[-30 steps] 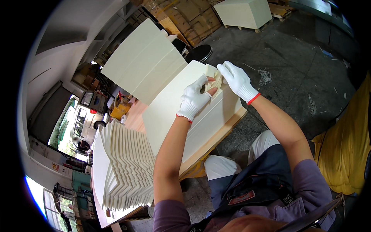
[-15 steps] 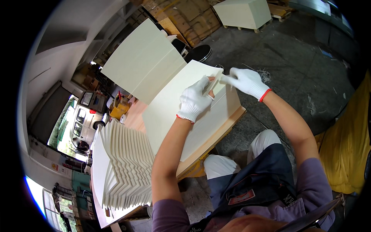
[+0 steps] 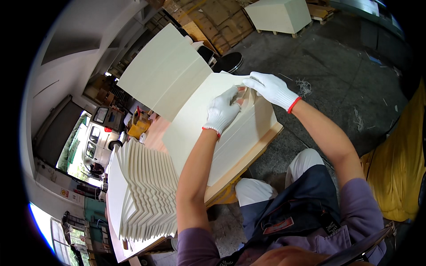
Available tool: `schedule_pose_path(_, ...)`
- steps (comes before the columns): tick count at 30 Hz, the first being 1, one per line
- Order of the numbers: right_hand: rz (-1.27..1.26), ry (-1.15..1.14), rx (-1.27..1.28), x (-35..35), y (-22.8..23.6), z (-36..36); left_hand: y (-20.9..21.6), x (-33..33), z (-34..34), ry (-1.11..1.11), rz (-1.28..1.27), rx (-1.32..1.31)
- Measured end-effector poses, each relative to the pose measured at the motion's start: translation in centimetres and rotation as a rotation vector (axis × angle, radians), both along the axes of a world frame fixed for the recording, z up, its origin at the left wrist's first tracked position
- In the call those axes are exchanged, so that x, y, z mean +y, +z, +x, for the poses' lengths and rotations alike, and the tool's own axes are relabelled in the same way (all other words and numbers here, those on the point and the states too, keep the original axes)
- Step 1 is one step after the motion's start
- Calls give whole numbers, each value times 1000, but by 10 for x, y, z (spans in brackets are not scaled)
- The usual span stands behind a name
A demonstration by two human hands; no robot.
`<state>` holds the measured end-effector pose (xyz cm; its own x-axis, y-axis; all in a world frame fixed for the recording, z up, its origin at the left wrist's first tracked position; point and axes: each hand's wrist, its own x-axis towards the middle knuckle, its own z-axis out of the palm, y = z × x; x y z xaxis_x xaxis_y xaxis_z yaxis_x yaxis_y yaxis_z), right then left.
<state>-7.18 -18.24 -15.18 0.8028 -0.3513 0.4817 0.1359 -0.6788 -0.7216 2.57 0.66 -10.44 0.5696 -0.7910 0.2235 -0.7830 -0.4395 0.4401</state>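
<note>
Both of my hands wear white knit gloves with red cuffs. A stack of large cream paper sheets (image 3: 262, 116) lies in front of me on a pale wooden board (image 3: 248, 155). My left hand (image 3: 222, 108) rests on the top sheet (image 3: 188, 122), thumb and fingers apart, bare fingertips showing. My right hand (image 3: 271, 91) is closed on the far right corner of the sheet, and the edge between the hands bows upward. Which layers the right fingers hold is hidden. Beyond the stack a cream creased sheet (image 3: 162, 73) slants upward.
To the left, a fanned pile of folded cream sheets (image 3: 148, 190) sits on the table. Behind it is a yellow container (image 3: 138, 126). A round black stool (image 3: 231, 62) stands past the stack; a wrapped cream block (image 3: 284, 17) sits on a pallet. Yellow fabric (image 3: 395, 164) hangs at right.
My right hand has moved left onto the corner of the sheet and closed there. The sheet's edge now bows up. My left hand has barely shifted.
</note>
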Motion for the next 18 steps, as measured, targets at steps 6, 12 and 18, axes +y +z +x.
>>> schedule_pose_path(6,214,-19,-77,8,-18,10,-10,7,7,-65,-119,173)
schedule_pose_path(12,176,-69,-71,9,-20,7,-6,6,1,-59,-92,171)
schedule_pose_path(18,157,-82,-62,16,-15,5,-16,8,9,-123,-303,151)
